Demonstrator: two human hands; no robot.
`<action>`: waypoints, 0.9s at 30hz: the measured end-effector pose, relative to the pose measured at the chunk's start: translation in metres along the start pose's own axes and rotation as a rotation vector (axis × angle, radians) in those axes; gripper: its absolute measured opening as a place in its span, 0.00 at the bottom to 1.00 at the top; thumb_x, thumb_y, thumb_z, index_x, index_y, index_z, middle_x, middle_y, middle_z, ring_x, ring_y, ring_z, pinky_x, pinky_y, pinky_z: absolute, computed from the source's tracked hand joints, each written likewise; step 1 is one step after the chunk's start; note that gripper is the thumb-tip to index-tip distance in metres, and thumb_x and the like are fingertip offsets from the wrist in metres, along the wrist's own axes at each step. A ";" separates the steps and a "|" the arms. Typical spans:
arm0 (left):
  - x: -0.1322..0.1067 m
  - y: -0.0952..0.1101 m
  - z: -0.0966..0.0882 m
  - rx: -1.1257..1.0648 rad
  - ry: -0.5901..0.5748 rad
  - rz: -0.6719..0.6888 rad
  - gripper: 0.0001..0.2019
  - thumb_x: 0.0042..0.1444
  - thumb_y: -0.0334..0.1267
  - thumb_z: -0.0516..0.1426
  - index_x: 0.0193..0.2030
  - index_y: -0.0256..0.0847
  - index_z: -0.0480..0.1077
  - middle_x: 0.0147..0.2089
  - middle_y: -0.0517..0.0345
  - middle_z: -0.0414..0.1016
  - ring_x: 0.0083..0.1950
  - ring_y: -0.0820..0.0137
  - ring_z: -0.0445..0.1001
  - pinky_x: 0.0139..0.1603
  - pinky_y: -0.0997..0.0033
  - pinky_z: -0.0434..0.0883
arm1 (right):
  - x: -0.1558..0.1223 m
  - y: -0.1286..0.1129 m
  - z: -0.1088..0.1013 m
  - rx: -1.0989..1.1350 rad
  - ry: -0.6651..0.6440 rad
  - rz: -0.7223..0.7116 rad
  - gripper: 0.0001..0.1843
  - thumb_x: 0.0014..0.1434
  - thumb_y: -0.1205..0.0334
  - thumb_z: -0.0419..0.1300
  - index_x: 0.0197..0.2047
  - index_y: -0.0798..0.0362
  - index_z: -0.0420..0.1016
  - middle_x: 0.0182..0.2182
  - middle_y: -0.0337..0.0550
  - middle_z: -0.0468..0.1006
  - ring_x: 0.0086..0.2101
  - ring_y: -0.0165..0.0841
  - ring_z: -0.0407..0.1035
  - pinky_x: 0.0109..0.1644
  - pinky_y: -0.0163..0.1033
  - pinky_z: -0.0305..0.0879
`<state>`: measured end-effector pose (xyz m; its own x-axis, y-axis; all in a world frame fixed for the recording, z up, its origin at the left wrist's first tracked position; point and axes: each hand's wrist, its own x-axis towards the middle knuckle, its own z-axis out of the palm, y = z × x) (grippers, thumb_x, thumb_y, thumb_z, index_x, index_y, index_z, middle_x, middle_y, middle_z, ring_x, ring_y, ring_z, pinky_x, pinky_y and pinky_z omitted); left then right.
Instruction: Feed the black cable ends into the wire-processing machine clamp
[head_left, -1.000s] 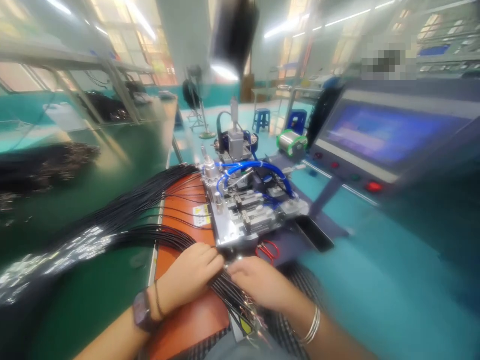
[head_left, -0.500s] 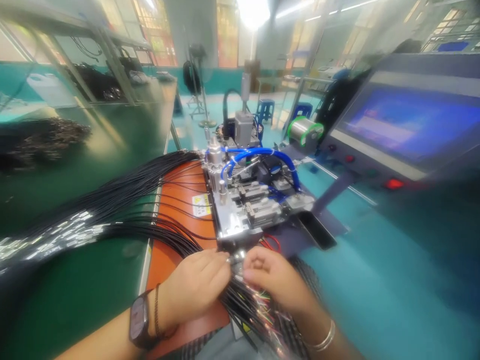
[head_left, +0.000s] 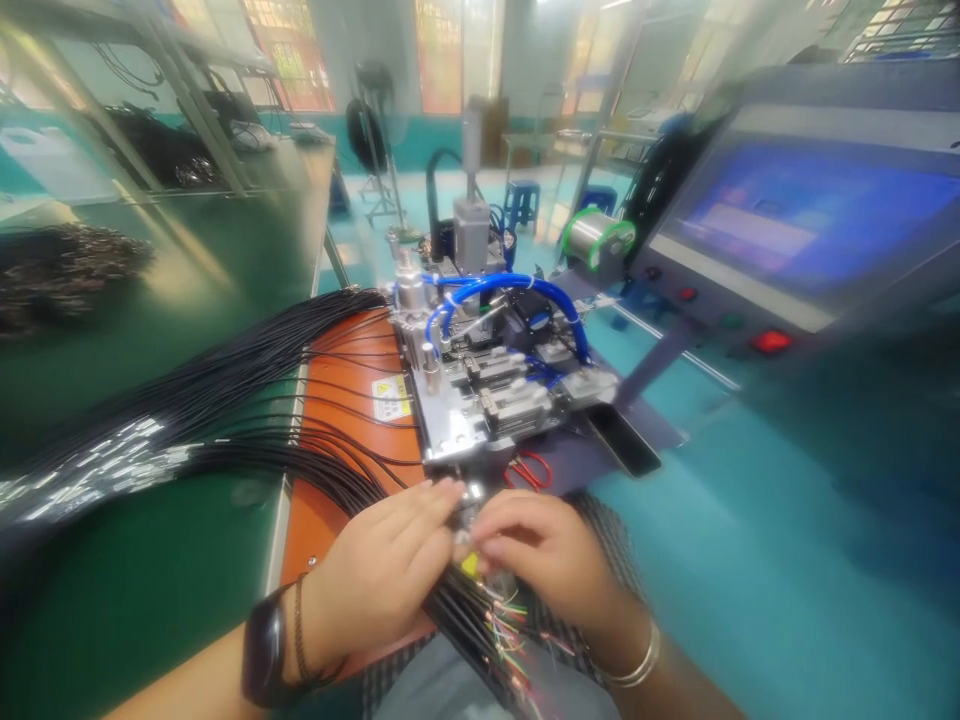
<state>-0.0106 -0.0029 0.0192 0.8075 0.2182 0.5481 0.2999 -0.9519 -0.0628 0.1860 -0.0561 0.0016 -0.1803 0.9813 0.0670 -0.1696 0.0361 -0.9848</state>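
Observation:
My left hand (head_left: 401, 555) is closed, its fingers pressed together beside a small shiny metal fixture (head_left: 469, 497) at the front of a benchtop machine (head_left: 450, 425). Whatever lies between those fingers is hidden. Facing it, my right hand (head_left: 551, 550) has its thumb and index finger together in a pinch, fingertips close to the left ones; what they hold is too small to make out. Below both hands, a bundle of black cables (head_left: 457, 612) slants toward my lap, ending in stripped, coloured wires (head_left: 508, 625).
More black cables (head_left: 247, 375) run across the orange machine base (head_left: 352, 355) from the green table (head_left: 217, 540). A phone (head_left: 626, 440) lies right of the machine, under the screen panel (head_left: 810, 225). Blue hoses (head_left: 517, 285) arch over it, and a solder spool (head_left: 598, 238) stands behind.
The view has shifted slightly, so the scene sits farther left and up. My right hand has turned and its fingers have come down nearer my left hand.

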 end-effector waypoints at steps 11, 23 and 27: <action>-0.005 0.006 0.002 0.017 -0.023 -0.121 0.16 0.57 0.36 0.49 0.49 0.30 0.64 0.36 0.46 0.75 0.35 0.63 0.73 0.33 0.62 0.73 | -0.016 0.003 0.012 -0.600 0.360 -0.190 0.07 0.59 0.60 0.59 0.35 0.51 0.78 0.28 0.42 0.80 0.27 0.31 0.72 0.33 0.35 0.68; -0.012 0.009 0.005 0.054 -0.064 -0.140 0.16 0.57 0.40 0.52 0.48 0.30 0.64 0.32 0.48 0.72 0.31 0.63 0.69 0.29 0.61 0.70 | -0.008 0.002 0.024 -0.587 0.401 -0.128 0.07 0.59 0.61 0.58 0.36 0.53 0.76 0.28 0.40 0.78 0.27 0.29 0.71 0.33 0.32 0.67; -0.010 0.010 0.005 0.045 -0.085 -0.151 0.12 0.57 0.37 0.51 0.44 0.32 0.65 0.29 0.51 0.70 0.30 0.65 0.67 0.28 0.63 0.68 | -0.010 0.000 0.025 -0.701 0.318 -0.206 0.09 0.62 0.65 0.54 0.33 0.52 0.75 0.28 0.40 0.77 0.30 0.30 0.70 0.37 0.34 0.65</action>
<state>-0.0131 -0.0140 0.0088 0.7909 0.3777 0.4815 0.4423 -0.8965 -0.0233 0.1631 -0.0706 0.0048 0.0911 0.9449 0.3143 0.4990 0.2299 -0.8356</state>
